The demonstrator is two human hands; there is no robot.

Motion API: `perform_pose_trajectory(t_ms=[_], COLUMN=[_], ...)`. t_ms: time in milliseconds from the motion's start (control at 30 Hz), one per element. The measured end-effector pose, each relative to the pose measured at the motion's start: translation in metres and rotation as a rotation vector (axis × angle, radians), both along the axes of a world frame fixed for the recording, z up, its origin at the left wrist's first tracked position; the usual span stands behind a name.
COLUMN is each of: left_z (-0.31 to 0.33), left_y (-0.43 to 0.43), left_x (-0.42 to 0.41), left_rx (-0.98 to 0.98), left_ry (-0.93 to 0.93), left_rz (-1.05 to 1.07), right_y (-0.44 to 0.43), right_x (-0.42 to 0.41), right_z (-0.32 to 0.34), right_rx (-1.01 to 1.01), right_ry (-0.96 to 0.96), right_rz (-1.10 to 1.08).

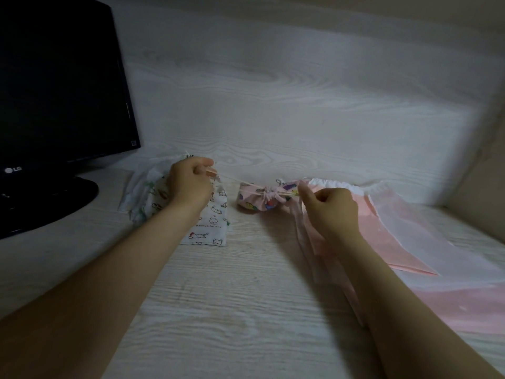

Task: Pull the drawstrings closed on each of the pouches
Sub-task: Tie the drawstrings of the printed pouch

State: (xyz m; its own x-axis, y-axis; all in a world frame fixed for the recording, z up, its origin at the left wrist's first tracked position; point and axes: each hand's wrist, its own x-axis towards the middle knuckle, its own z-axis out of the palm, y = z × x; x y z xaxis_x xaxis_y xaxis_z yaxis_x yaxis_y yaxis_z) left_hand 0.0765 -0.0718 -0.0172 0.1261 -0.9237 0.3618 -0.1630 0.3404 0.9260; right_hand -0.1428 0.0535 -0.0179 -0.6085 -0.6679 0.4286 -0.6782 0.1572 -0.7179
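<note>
A small pink pouch [258, 199] with coloured prints lies on the desk between my hands, its mouth gathered tight. My left hand [191, 181] pinches the pale drawstring running out to the left. My right hand [329, 209] pinches the string end at the pouch's right side. The strings are stretched taut between them. Under my left wrist lies a white pouch [211, 225] with cat drawings, partly hidden. At the right lie large pink pouches [388, 231] with a gathered white top, and my right arm covers part of them.
A black monitor [60, 86] on its stand fills the left side. A pale, thin bag [142, 187] lies behind the cat pouch. The white wood-grain desk [232, 296] meets a wall panel close behind the pouches, and a side wall rises at the far right.
</note>
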Motion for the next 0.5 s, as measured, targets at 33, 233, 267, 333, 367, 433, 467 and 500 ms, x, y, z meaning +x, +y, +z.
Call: perform_pose_trajectory(t_ms=[33, 233, 267, 333, 367, 433, 467, 500], left_z=[-0.0018, -0.0040, -0.0022, -0.0005, -0.0002, -0.0008, -0.0012, -0.0005], left_y=[-0.0025, -0.0075, -0.0057, -0.0042, -0.0045, -0.0062, -0.0069, -0.0068], left_x=[0.0009, 0.0031, 0.0020, 0.0014, 0.0018, 0.0042, 0.0054, 0.0064], left_rx=[0.010, 0.111, 0.123, 0.156, 0.181, 0.230, 0.247, 0.257], left_ry=[0.071, 0.379, 0.435, 0.516, 0.556, 0.640, 0.687, 0.724], left_rz=[0.024, 0.048, 0.039, 0.042, 0.045, 0.028, 0.017, 0.012], right_y=[0.0006, 0.0007, -0.0008, -0.0030, -0.0031, -0.0038, -0.0039, -0.0042], right_x=[0.0003, 0.0012, -0.0003, -0.0045, -0.0062, -0.0076, -0.0073, -0.0071], right_z=[0.0016, 0.0105, 0.0101, 0.0088, 0.0091, 0.0085, 0.0081, 0.0078], right_rx=[-0.049, -0.281, -0.320, -0.382, -0.406, -0.451, -0.480, -0.516], right_ry=[-0.105, -1.029, -1.117, -1.246, -1.296, -1.363, -1.375, -1.382], right_rz=[0.032, 0.200, 0.231, 0.301, 0.325, 0.335, 0.317, 0.288])
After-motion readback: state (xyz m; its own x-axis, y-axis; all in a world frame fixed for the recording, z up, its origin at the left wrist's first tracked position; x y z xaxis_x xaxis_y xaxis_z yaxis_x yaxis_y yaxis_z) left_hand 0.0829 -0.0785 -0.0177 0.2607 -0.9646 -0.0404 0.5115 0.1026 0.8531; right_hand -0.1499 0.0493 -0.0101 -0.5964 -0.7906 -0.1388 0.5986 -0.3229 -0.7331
